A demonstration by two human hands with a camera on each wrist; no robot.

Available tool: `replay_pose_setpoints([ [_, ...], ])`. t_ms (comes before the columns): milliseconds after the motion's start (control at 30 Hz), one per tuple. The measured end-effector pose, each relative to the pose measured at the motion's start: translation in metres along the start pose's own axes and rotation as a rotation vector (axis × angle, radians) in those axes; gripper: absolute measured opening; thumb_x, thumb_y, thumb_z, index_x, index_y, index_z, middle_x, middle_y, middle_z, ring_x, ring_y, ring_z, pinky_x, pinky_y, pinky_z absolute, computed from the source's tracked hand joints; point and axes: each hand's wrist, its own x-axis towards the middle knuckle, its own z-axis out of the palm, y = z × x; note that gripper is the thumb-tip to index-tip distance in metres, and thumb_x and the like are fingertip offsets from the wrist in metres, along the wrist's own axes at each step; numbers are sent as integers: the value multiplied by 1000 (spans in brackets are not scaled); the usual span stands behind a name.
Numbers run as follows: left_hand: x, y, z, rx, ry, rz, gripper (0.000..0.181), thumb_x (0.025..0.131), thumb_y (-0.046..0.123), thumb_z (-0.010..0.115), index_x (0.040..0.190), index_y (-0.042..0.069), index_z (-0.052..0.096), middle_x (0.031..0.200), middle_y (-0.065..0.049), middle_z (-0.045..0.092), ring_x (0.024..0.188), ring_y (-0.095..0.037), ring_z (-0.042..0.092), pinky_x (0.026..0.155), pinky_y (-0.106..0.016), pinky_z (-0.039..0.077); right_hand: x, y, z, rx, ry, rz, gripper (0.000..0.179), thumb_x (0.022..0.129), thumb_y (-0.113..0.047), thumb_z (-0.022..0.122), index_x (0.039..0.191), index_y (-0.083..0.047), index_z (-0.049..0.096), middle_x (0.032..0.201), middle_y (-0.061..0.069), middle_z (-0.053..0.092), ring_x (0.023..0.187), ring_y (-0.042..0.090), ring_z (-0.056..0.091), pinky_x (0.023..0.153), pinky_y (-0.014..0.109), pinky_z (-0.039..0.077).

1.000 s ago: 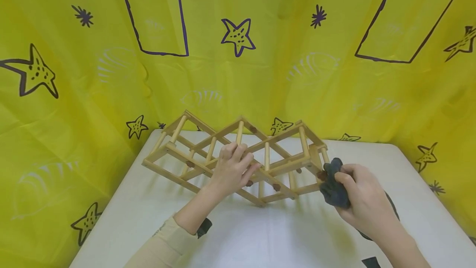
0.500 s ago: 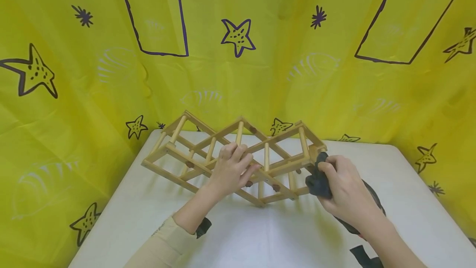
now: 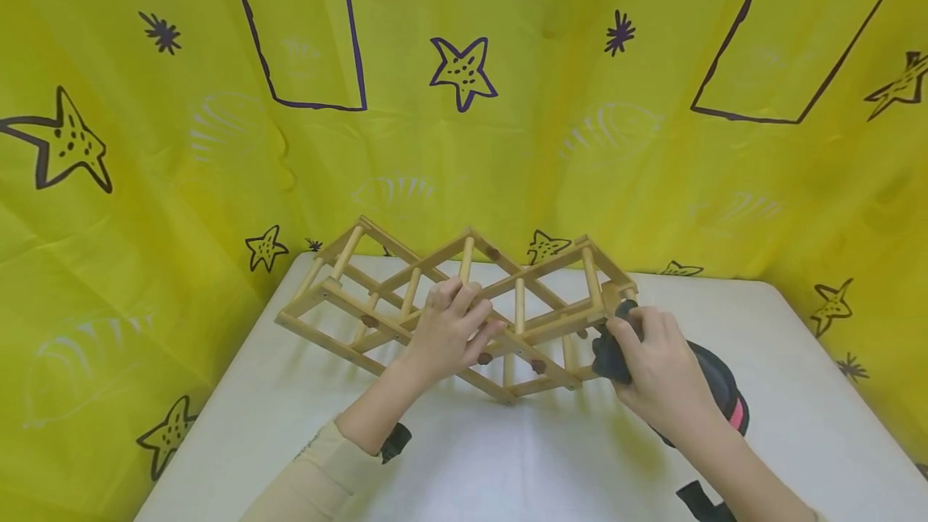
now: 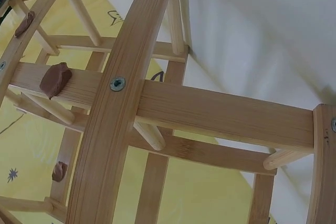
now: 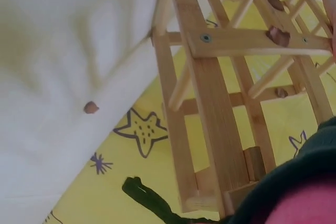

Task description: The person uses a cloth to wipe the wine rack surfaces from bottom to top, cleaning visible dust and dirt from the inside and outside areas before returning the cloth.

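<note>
Hands (image 3: 445, 333) (image 3: 663, 369) at rack (image 3: 519, 306), dark cloth (image 3: 611, 358) shifted left

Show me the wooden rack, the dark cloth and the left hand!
Wooden rack (image 4: 115, 106), left wrist view: on a broad slat.
Dark cloth (image 3: 611, 357), head view: on its bunched part.
Left hand (image 3: 451, 329), head view: on its back.

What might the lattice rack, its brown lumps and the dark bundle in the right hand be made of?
Lattice rack: wood or bamboo, smooth; straight grain lines show. Brown lumps: perhaps clay or dried mud, dull and rough-edged, but that stays open. Dark bundle: probably soft matte fabric, judging by its rumpled folds; the fibre is unclear.
</note>
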Motion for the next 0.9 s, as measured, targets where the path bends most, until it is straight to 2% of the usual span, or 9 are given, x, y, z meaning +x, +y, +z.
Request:
replay_pose_setpoints([
  [267,-1,1,-1,7,-23,-35,39,99,38,32,77,12,52,93,-4,41,91,-24,33,73,-36,32,-6,-2,2,-74,46,-90,54,45,5,68,96,-1,50,84,28,46,66,41,45,56,49,40],
  [567,0,2,-2,36,-34,-36,39,99,38,33,77,12,51,93,-4,40,90,-24,33,73,-35,32,-33,7,2,-151,-7,-34,60,39,9,70,95,-3,52,85,27,48,70,43,46,60,51,34],
  [733,2,1,-4,44,-43,-42,39,99,38,32,77,12,51,93,-4,40,90,-24,33,73,-35,32,-23,-1,1,-142,40,-42,61,38,10,70,94,-5,52,87,26,48,74,42,47,64,53,31],
  [900,1,2,-2,38,-39,-36,38,99,38,33,77,12,51,93,-4,41,90,-24,33,73,-35,32,-5,-15,1,-171,39,-58,55,45,10,68,95,-6,51,90,24,48,76,40,45,69,55,27],
])
